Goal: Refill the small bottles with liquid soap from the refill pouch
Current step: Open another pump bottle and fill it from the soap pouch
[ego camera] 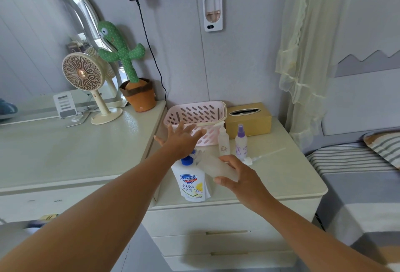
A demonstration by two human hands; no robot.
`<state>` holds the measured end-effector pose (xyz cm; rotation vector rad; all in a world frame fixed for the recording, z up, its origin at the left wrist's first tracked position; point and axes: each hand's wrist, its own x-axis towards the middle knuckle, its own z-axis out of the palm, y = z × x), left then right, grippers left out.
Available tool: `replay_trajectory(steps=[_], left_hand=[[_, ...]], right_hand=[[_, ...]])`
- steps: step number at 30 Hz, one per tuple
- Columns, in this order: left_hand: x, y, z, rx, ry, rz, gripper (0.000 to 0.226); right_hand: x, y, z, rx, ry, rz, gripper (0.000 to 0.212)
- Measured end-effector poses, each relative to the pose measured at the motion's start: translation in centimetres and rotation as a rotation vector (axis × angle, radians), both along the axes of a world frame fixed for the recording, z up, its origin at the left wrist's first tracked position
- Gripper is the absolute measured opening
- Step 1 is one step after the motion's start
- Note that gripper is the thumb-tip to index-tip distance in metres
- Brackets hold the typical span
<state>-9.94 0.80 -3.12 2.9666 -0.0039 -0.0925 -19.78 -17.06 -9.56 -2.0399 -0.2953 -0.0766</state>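
A white soap refill pouch point(191, 183) with a blue cap stands on the low cabinet point(281, 176). My right hand point(238, 177) grips a frosted clear bottle point(214, 166), tilted with its open mouth toward the pouch's cap. My left hand point(180, 138) hovers above the pouch with fingers spread and holds nothing. Behind stand a small white bottle point(223, 141) and a small spray bottle point(241, 141) with a purple top. A pump head with its tube point(259, 156) lies on the cabinet to the right.
A pink slotted basket point(195, 113) and a tan tissue box point(249, 120) stand at the back of the cabinet. On the higher dresser to the left stand a fan point(86, 81), a cactus toy point(129, 65) and a mirror. A bed lies at the right.
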Motion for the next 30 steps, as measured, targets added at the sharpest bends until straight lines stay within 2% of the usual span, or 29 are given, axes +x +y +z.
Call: replay_trajectory(steps=[11, 20, 30], left_hand=[[-0.2, 0.0, -0.8, -0.021, -0.025, 0.007, 0.064], [0.1, 0.3, 0.5, 0.033, -0.024, -0.027, 0.067], [-0.4, 0.1, -1.0, -0.044, -0.069, 0.005, 0.064]], right_hand=[[0.1, 0.0, -0.5, -0.005, 0.02, -0.008, 0.042], [-0.1, -0.2, 0.4, -0.009, -0.021, 0.003, 0.043], [-0.1, 0.0, -0.3, -0.024, 0.006, -0.007, 0.042]])
